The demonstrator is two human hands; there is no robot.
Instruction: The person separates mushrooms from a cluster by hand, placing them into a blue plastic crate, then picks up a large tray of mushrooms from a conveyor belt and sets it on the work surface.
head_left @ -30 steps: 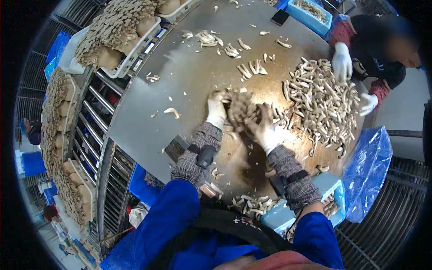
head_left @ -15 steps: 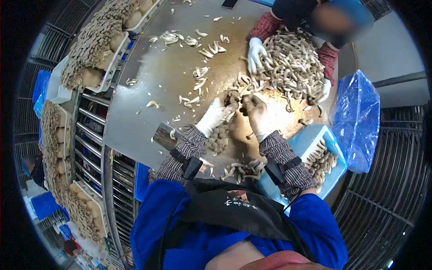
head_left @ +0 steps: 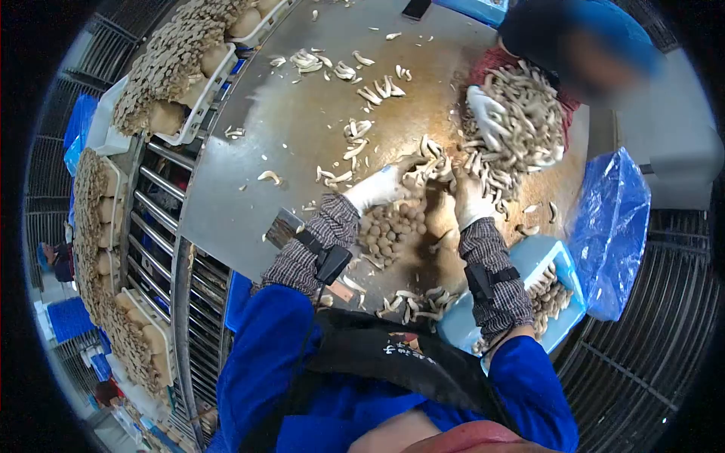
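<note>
My left hand (head_left: 387, 184), in a white glove with dirty fingertips, curls around several pale-stemmed mushrooms (head_left: 432, 160) at the near edge of a loose pile. Across from it, my gloved right hand (head_left: 471, 199) closes its fingers on mushrooms at the pile's other side; its fingertips are partly blurred. Below my left hand lies a tight group of mushrooms with round brown caps (head_left: 390, 232). More loose mushrooms (head_left: 414, 303) lie at the table's near edge. A light-blue basket (head_left: 455, 323) of mushrooms stands under my right forearm.
A co-worker's gloved hand (head_left: 489, 121) rests at a large mushroom heap (head_left: 522, 113). Scattered mushrooms (head_left: 310, 60) and a dark phone (head_left: 416, 9) lie on the metal table (head_left: 234, 181). Trays of mushroom clusters (head_left: 162, 72) line the roller rack (head_left: 162, 200) at left. A blue plastic bag (head_left: 612, 234) hangs right.
My hands have moved apart and slightly farther out, to the pile's edge. The brown caps below are more exposed. The co-worker has drawn the large heap together, and the whole view has shifted.
</note>
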